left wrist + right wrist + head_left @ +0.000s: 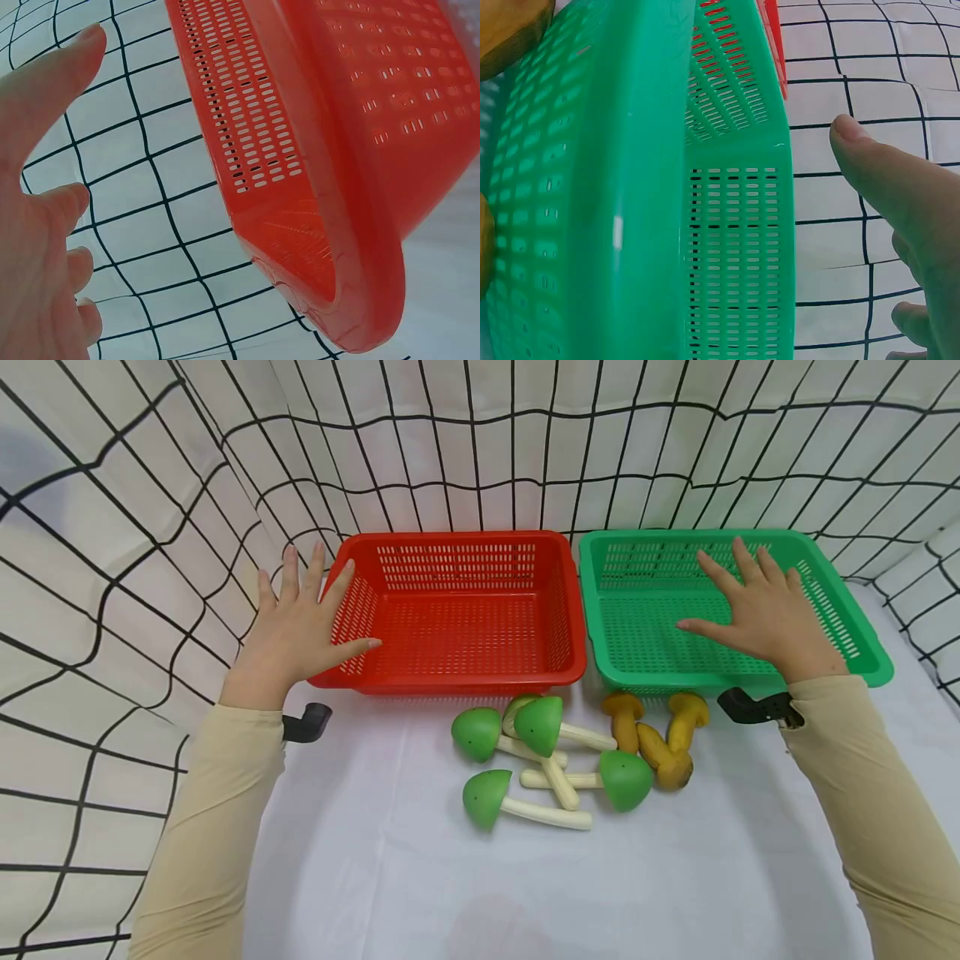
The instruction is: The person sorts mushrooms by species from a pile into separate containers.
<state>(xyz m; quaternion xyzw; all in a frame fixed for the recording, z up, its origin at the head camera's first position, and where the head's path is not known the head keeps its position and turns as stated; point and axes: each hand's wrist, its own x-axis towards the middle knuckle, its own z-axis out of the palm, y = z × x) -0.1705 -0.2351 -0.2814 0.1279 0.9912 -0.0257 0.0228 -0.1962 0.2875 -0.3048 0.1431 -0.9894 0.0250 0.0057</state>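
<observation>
With fingers spread, my left hand [294,631] hovers at the left side of a red plastic basket [450,687], holding nothing. Over the right part of a green plastic basket [675,680] is my right hand [772,618], fingers also spread and nothing in it. In front of the baskets lie several toy mushrooms with green caps and pale stems, one green-capped mushroom [487,797] lying nearest. To their right are brown-yellow mushrooms, among them a yellow mushroom [684,720] close to the green basket. Both wrist views show the fingers apart from the basket rims.
A white cloth [420,893] covers the table. Behind and to the left stands white fabric with a black grid [480,452]. The two baskets stand side by side with a narrow gap. Dark wrist-camera mounts [307,723] stick out from both wrists.
</observation>
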